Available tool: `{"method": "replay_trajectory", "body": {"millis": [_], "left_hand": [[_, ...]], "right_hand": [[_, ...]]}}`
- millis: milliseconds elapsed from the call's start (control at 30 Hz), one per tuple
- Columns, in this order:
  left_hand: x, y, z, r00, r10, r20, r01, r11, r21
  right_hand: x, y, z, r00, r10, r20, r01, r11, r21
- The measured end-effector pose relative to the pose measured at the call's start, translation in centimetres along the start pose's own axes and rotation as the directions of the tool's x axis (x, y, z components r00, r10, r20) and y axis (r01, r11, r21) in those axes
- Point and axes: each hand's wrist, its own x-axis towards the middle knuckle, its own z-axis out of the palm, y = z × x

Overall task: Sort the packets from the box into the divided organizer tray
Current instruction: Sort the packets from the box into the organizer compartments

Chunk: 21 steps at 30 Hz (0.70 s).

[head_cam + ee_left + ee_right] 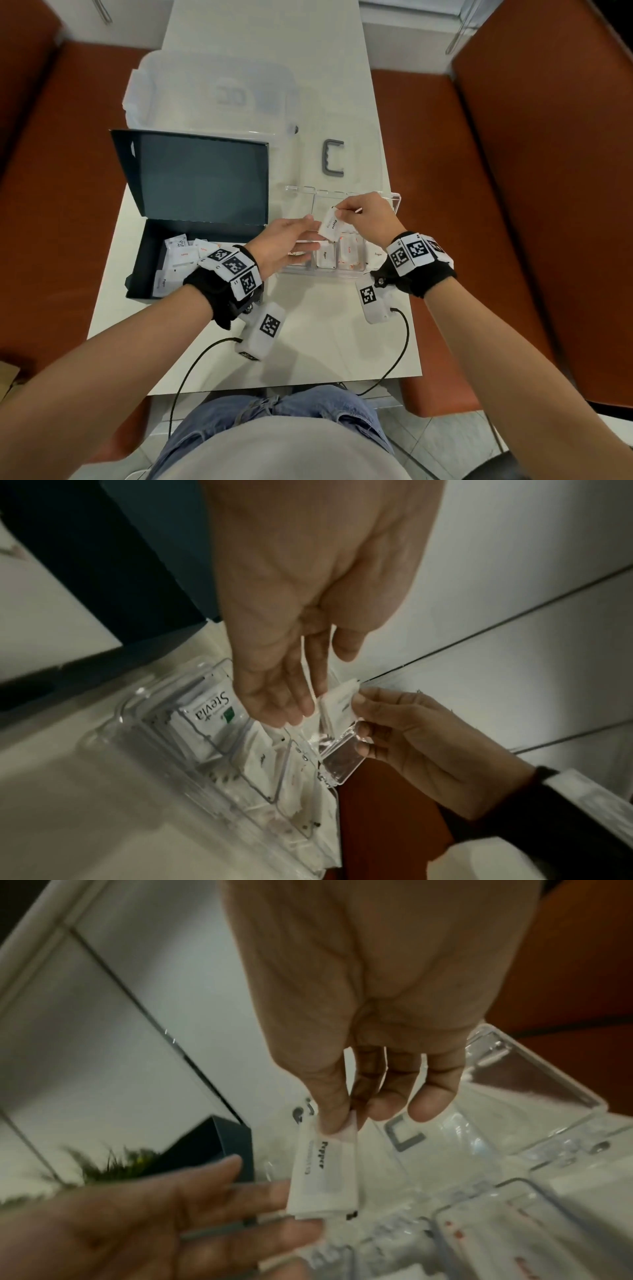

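Observation:
An open dark box (147, 260) on the left of the table holds several white packets (185, 257). To its right stands the clear divided organizer tray (394, 198), with packets in its near compartments, one marked Stevia (212, 712). Above the tray my right hand (339, 212) pinches a white pepper packet (330, 226) by its top edge between thumb and forefinger (334, 1110). The packet (325, 1175) hangs down from that pinch. My left hand (310, 233) is held flat beside it with fingers straight (294, 712), their tips at the packet (339, 699), holding nothing.
A large clear plastic bin (212, 92) sits behind the box, whose lid (198, 178) stands open. A grey C-shaped handle (334, 157) lies behind the tray. Orange-brown seats (513, 205) flank the narrow white table (325, 342). Cables trail over its near edge.

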Motion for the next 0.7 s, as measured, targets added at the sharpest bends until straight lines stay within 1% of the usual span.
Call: {"method": "replay_trajectory", "body": {"millis": [100,167,233,433,567,600,633,667,700], "left_hand": [[0.0,-0.3,-0.5,0.998,0.034,-0.059,-0.026,0.991,0.13],[0.0,-0.5,-0.8,0.996,0.046,-0.077,-0.033,0.985,0.168],[0.1,-0.7,-0.9,0.995,0.052,-0.083,-0.035,0.98,0.195],[0.7,-1.5,-0.8,0.993,0.082,-0.082,-0.053,0.951,0.306],[1.3,-1.8,-1.0,0.987,0.159,-0.038,-0.127,0.892,0.434],[1.6,-2.0,-1.1,0.982,0.188,-0.017,-0.155,0.856,0.493],[1.8,-2.1,-1.1,0.976,0.22,0.009,-0.184,0.792,0.582],[2.1,-2.3,-1.2,0.969,0.244,0.046,-0.207,0.692,0.692],[2.4,-2.5,-1.1,0.962,0.26,0.089,-0.223,0.551,0.804]], "right_hand": [[0.5,0.6,0.9,0.994,0.042,0.102,-0.022,0.983,-0.184],[0.7,0.8,1.8,0.982,0.091,0.164,-0.047,0.966,-0.253],[0.8,1.0,2.5,0.972,0.131,0.197,-0.071,0.956,-0.284],[0.6,1.2,4.0,0.96,0.201,0.194,-0.127,0.932,-0.339],[0.5,1.2,4.0,0.965,0.198,0.173,-0.129,0.929,-0.346],[0.6,1.3,3.7,0.97,0.187,0.153,-0.127,0.933,-0.336],[0.6,1.3,3.4,0.978,0.17,0.124,-0.122,0.939,-0.323],[0.8,1.3,3.1,0.985,0.148,0.088,-0.115,0.945,-0.306],[0.9,1.3,2.8,0.991,0.123,0.047,-0.105,0.953,-0.284]]}}
